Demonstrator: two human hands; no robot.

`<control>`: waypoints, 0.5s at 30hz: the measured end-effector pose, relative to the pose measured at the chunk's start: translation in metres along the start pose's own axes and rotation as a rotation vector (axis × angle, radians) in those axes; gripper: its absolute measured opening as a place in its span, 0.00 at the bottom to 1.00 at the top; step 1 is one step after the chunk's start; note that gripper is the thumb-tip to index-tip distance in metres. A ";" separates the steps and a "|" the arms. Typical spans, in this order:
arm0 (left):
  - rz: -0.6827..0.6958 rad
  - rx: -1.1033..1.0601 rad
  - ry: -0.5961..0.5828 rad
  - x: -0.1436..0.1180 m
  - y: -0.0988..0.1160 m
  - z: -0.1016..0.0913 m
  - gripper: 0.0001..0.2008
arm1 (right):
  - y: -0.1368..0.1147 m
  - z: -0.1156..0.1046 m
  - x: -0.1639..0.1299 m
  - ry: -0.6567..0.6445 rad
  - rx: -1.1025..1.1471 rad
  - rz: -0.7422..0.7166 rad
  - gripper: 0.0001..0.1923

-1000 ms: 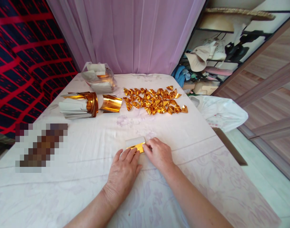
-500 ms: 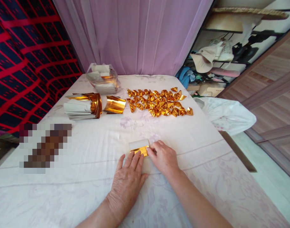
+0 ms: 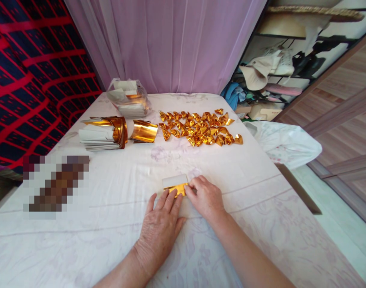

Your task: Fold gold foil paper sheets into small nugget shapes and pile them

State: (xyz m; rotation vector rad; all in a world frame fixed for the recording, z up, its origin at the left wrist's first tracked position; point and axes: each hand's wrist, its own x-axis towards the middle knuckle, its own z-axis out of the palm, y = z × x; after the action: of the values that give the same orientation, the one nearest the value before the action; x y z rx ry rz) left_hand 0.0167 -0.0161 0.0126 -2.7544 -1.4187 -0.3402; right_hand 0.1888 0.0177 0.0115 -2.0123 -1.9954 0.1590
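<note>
A sheet of gold foil paper (image 3: 174,181) lies on the cloth, part of it folded so that a gold strip shows below its pale side. My left hand (image 3: 162,218) rests flat, its fingers spread and the fingertips on the gold strip's lower edge. With thumb and bent fingers, my right hand (image 3: 207,197) pinches the strip's right end. Farther back on the table are many folded gold paper pieces (image 3: 202,130) in loose rows. Left of them sit a short stack of gold paper (image 3: 144,131) and a thicker fanned stack (image 3: 99,138).
A clear plastic bag (image 3: 128,98) with more paper stands at the back left. A blurred-out patch (image 3: 57,186) covers something on the left of the white tablecloth (image 3: 117,180). Beyond the right edge are a white bag (image 3: 291,144) and a shelf with hats and shoes.
The whole view has shifted very slightly. Both hands and the paper keep almost the same positions.
</note>
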 end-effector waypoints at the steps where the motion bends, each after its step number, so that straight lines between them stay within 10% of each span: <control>1: 0.001 0.005 -0.006 0.000 0.000 0.000 0.22 | 0.000 0.000 0.000 0.005 0.000 -0.001 0.07; 15: 0.010 0.032 -0.045 0.003 -0.001 -0.004 0.22 | 0.011 0.001 -0.001 0.034 0.217 -0.046 0.01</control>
State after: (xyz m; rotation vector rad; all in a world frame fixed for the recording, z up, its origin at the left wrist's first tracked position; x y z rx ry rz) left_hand 0.0166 -0.0139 0.0167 -2.7594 -1.4064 -0.2545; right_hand 0.1989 0.0168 0.0071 -1.8207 -1.9112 0.3148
